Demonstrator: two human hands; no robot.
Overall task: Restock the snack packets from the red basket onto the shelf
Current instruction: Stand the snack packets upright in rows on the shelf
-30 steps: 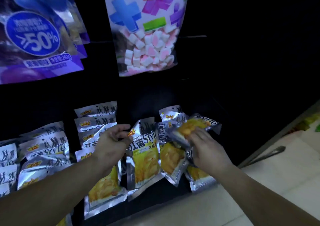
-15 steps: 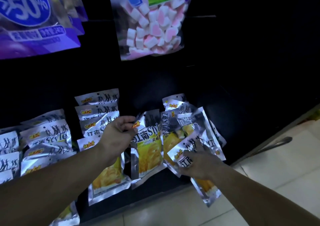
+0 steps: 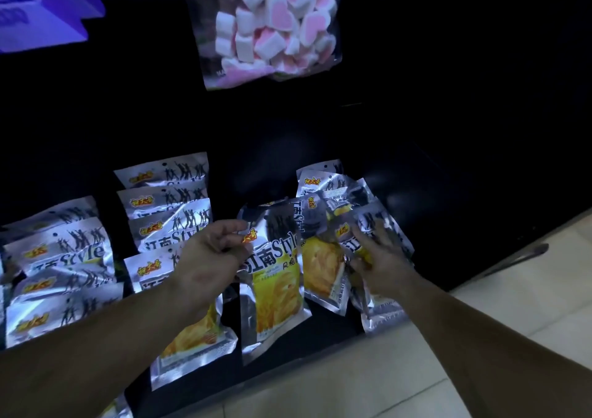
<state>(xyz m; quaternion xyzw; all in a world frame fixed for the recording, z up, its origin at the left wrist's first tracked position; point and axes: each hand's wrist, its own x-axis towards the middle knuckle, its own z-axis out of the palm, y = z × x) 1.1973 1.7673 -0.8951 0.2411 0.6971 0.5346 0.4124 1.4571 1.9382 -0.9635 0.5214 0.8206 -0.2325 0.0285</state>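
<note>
Left grip [image 3: 208, 260] pinches top-left corner of centre snack packet [image 3: 272, 283], roughly upright against dark shelf [image 3: 448, 193]. Right grip [image 3: 381, 264] blurred, fingers over overlapping packets [image 3: 320, 264] at right; holding or only touching, cannot tell. Silver packet rows [image 3: 64, 257] at left. Marshmallow bag [image 3: 275, 26] above.

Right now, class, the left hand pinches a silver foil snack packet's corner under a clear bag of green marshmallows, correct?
No. The head view shows the clear bag holds pink and white marshmallows; the left hand does pinch the silver foil snack packet.
</note>
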